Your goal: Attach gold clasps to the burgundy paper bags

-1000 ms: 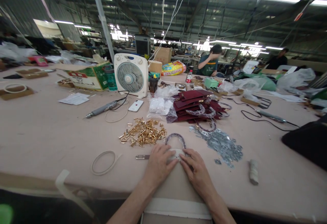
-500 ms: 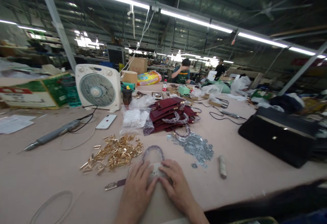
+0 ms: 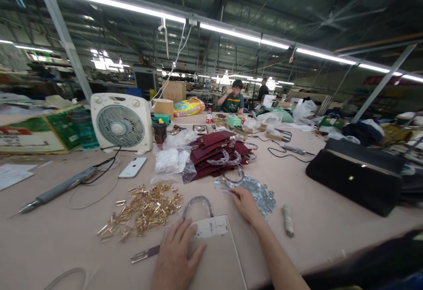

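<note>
My left hand (image 3: 176,250) lies flat, fingers spread, on a beige bag panel (image 3: 220,259) with a pale strip (image 3: 211,227) along its top edge. A plastic-wrapped handle (image 3: 198,199) arches above that edge. From the panel's left side sticks out a dark red strap (image 3: 145,254) with a metal end. My right hand (image 3: 245,204) reaches to the left edge of a pile of small grey metal plates (image 3: 261,193). Its thumb and fingers are pinched together; what is between them is too small to make out. Left of the handle lies a heap of gold-coloured metal fittings (image 3: 145,208).
Dark red bag pieces (image 3: 211,151) are stacked behind, beside a plastic bag (image 3: 172,160). Leftward are a phone (image 3: 132,167), a fan (image 3: 120,122) and an electric screwdriver (image 3: 59,188). Rightward are a wrapped roll (image 3: 288,221) and a black bag (image 3: 355,175). A person (image 3: 233,100) sits across the table.
My right hand has left the panel and moved forward and right to the metal plates, uncovering the panel's pale strip. My left hand stays on the panel. The view has shifted slightly.
</note>
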`<state>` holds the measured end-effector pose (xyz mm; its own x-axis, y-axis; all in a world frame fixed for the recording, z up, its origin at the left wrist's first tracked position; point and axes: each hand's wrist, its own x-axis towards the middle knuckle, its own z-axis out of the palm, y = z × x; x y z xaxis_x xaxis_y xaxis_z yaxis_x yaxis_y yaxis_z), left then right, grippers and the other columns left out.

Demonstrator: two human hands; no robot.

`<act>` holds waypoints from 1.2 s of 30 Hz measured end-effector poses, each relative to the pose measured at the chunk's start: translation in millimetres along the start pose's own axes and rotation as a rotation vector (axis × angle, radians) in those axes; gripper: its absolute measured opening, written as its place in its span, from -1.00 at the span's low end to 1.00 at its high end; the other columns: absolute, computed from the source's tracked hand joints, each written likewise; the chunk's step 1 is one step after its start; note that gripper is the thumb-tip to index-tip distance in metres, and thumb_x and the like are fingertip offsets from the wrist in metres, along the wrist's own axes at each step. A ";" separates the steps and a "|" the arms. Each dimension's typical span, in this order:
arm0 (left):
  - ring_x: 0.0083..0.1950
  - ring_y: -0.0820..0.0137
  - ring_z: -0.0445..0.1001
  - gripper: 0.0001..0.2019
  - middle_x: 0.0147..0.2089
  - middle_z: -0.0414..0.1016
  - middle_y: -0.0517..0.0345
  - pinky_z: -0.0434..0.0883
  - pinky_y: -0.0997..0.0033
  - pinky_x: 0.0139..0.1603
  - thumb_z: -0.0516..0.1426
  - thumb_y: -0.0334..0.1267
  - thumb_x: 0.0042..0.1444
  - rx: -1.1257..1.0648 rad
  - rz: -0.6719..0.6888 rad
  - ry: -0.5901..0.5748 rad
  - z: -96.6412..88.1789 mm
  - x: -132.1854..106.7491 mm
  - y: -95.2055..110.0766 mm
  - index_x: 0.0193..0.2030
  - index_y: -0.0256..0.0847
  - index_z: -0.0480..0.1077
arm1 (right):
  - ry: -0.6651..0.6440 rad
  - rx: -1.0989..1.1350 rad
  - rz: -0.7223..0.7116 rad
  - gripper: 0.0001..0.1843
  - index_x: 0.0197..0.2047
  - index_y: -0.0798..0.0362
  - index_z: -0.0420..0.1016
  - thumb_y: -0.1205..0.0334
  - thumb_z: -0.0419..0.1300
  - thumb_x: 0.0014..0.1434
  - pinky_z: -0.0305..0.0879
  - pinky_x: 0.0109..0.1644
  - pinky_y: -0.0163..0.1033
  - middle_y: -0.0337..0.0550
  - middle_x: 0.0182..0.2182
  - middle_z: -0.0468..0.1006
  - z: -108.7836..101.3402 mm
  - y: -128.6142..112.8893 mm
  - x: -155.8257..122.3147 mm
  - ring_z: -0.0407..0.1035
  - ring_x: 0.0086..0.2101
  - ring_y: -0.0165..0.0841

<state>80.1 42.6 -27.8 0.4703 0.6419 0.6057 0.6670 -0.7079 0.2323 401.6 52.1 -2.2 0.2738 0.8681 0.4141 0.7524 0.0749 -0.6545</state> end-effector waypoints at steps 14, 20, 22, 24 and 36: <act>0.33 0.01 0.40 -0.57 0.26 0.53 0.00 0.35 -0.24 0.37 0.35 -0.10 0.16 -0.150 -0.156 -0.131 -23.8 6.6 19.9 0.15 -0.06 0.48 | -0.276 -0.187 0.112 -0.85 -0.22 -0.02 0.74 0.24 0.29 0.22 0.35 0.05 -0.15 -0.06 -0.18 0.72 15.0 14.3 36.6 0.57 -0.13 -0.15; 0.36 0.02 0.37 -0.56 0.29 0.51 0.02 0.31 -0.23 0.40 0.36 -0.09 0.16 -0.173 -0.187 -0.159 -25.5 7.7 22.2 0.16 -0.06 0.47 | -0.298 -0.168 0.210 -0.92 -0.38 0.01 0.69 0.31 0.35 0.14 0.32 -0.06 -0.16 -0.03 -0.33 0.70 22.8 12.3 45.7 0.55 -0.24 -0.14; 0.35 0.02 0.38 -0.58 0.29 0.51 0.01 0.31 -0.23 0.40 0.34 -0.09 0.19 -0.167 -0.174 -0.154 -23.5 6.1 20.6 0.16 -0.06 0.47 | -0.260 -0.149 0.235 -0.92 -0.40 0.03 0.66 0.34 0.35 0.12 0.30 -0.04 -0.16 0.00 -0.30 0.69 24.0 8.7 43.2 0.54 -0.21 -0.14; 0.36 0.00 0.37 -0.59 0.30 0.50 0.01 0.31 -0.25 0.40 0.32 -0.08 0.21 -0.157 -0.161 -0.148 -21.2 4.4 18.6 0.17 -0.06 0.46 | -0.209 -0.105 0.247 -0.95 -0.36 0.03 0.64 0.36 0.33 0.10 0.29 0.00 -0.15 0.00 -0.25 0.68 23.6 4.5 37.7 0.52 -0.17 -0.15; 0.17 0.10 0.42 -0.63 0.13 0.51 0.01 0.46 0.04 0.21 0.25 -0.34 0.22 -0.179 0.029 -0.403 -22.0 46.9 57.6 0.16 -0.14 0.43 | 0.006 0.620 0.345 -0.56 -0.01 0.04 0.51 -0.14 0.22 0.25 0.31 -0.38 -0.27 -0.22 -0.44 0.49 7.0 -43.0 -48.7 0.37 -0.46 -0.34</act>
<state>127.8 25.4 30.7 0.6988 0.6594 0.2773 0.5559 -0.7445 0.3696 351.7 10.0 1.4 0.4394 0.8902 0.1202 0.1427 0.0629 -0.9878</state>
